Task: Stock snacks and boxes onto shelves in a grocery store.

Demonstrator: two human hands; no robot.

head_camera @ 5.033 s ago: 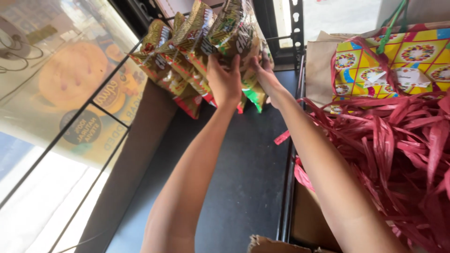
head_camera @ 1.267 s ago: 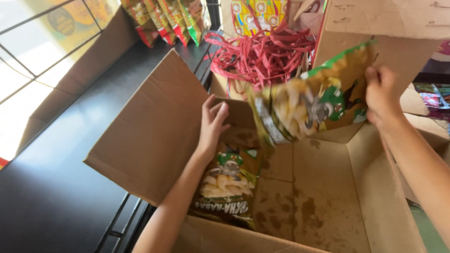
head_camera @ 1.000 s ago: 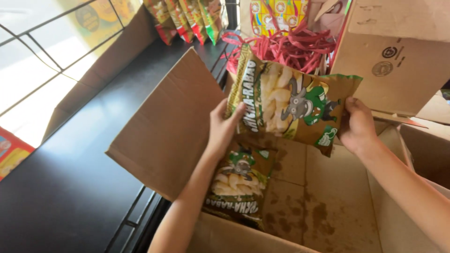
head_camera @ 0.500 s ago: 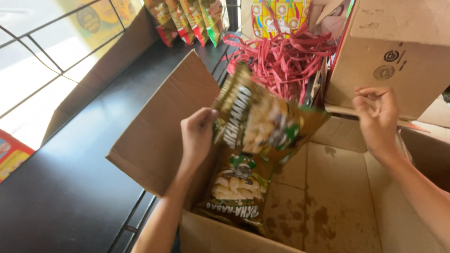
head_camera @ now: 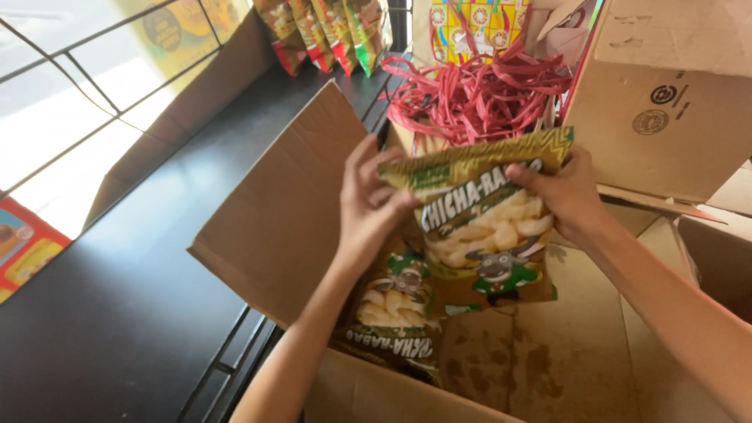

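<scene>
**Inspector:** What is recorded, largest item first?

**Assessor:** A black shelf (head_camera: pixel 117 313) is noted, with an open cardboard carton (head_camera: pixel 274 227) set at its edge. A second carton (head_camera: pixel 674 102) is seen at the right, and one heap of red paper strips (head_camera: pixel 478 94) behind.

**Inspector:** Count of bags?

**Assessor:** Two are counted at the carton. The upper snack bag (head_camera: pixel 486 227) is held upright above the opening, and the lower snack bag (head_camera: pixel 392 313) lies inside. About four shelved bags (head_camera: pixel 329 31) are made out at the far end, though cropping makes that figure uncertain.

**Inspector:** Hands?

**Assessor:** The upper bag's left edge is gripped by the left hand (head_camera: pixel 368 211), and its top right corner is pinched by the right hand (head_camera: pixel 568 196).

**Inspector:** Step in hand?

**Assessor:** A two-handed carry over the carton is judged. A steady grip and clearance from the raised flap would be called for.
</scene>
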